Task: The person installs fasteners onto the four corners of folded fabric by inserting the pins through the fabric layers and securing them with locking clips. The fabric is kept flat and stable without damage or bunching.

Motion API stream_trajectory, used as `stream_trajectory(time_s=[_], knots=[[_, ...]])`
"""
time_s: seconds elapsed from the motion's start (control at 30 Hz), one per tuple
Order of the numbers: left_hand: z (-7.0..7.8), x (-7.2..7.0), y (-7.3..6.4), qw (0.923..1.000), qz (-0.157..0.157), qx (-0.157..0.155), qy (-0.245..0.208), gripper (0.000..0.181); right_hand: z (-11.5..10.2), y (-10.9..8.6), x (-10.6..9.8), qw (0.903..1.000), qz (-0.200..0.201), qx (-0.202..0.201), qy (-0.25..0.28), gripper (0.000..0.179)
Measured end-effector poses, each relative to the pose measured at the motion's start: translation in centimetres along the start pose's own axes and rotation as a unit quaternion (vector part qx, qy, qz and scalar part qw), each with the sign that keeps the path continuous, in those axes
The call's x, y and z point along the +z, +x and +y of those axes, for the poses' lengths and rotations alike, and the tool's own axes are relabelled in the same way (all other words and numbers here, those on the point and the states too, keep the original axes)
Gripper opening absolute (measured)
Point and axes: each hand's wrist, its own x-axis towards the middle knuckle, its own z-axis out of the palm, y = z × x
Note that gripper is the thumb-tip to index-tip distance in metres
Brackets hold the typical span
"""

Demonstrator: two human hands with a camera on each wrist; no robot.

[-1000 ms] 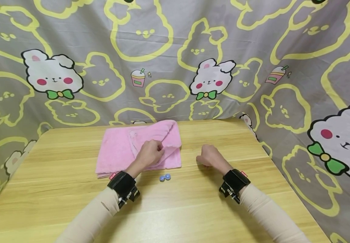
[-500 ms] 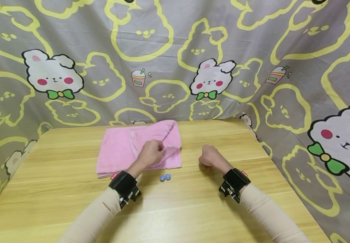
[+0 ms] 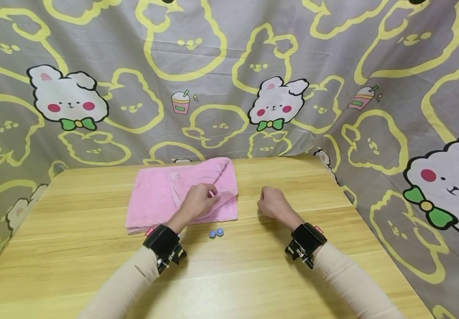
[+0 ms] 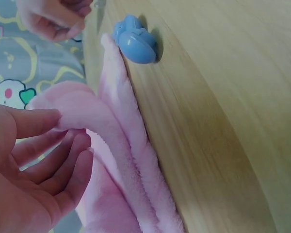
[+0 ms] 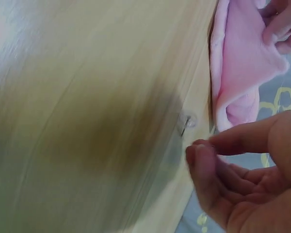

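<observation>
The person's left hand (image 3: 199, 200) pinches the raised corner of a folded, fluffy pink fabric cloth (image 3: 157, 195) between thumb and fingertips, the remaining fingers loosely bent. Only that corner is lifted; the rest of the cloth lies flat, so its own weight probably keeps it from sliding. The right hand (image 3: 274, 204) hangs to the right of the cloth, apart from it, with thumb and fingertips pressed together and the other fingers curled. Nothing plainly shows between them. Just beyond the fingertips, in the right wrist view, is a small, clear, rounded object with a thin dark line (image 5: 187, 124); whether it lies free or is joined to something in the hand cannot be told.

In front of the cloth's near edge sits a glossy blue two-lobed piece, seemingly plastic (image 4: 138, 47), touched by neither hand. Its spot between the forearms seems handy, within reach of both hands and out from under the fabric.

Black straps with small cameras circle both wrists, over the ends of beige sleeves. All of it is set on a pale wood-grain table (image 3: 249, 283), backed by grey hanging fabric printed with yellow outlines and white rabbits (image 3: 221, 93).
</observation>
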Motion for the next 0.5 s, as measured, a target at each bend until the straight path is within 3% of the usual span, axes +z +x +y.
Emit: stream_trajectory(time_s=[0.1, 0.27, 0.4, 0.5], knots=[[0.0, 0.1, 0.0, 0.9999, -0.002, -0.009, -0.008, 0.012, -0.7, -0.1, 0.3, 0.9987, 0.018, -0.016, 0.045, 0.006], [0.0, 0.2, 0.1, 0.9996, -0.005, -0.019, -0.019, 0.010, -1.9, -0.2, 1.2, 0.9904, 0.000, -0.023, 0.136, 0.008], [0.0, 0.3, 0.2, 0.9997, -0.005, -0.018, -0.017, 0.009, -2.9, -0.5, 1.8, 0.9735, -0.021, -0.011, 0.227, 0.009], [0.2, 0.4, 0.2, 0.9998, -0.007, -0.017, -0.013, 0.007, -3.6, -0.6, 2.1, 0.9549, -0.042, 0.003, 0.294, 0.011]])
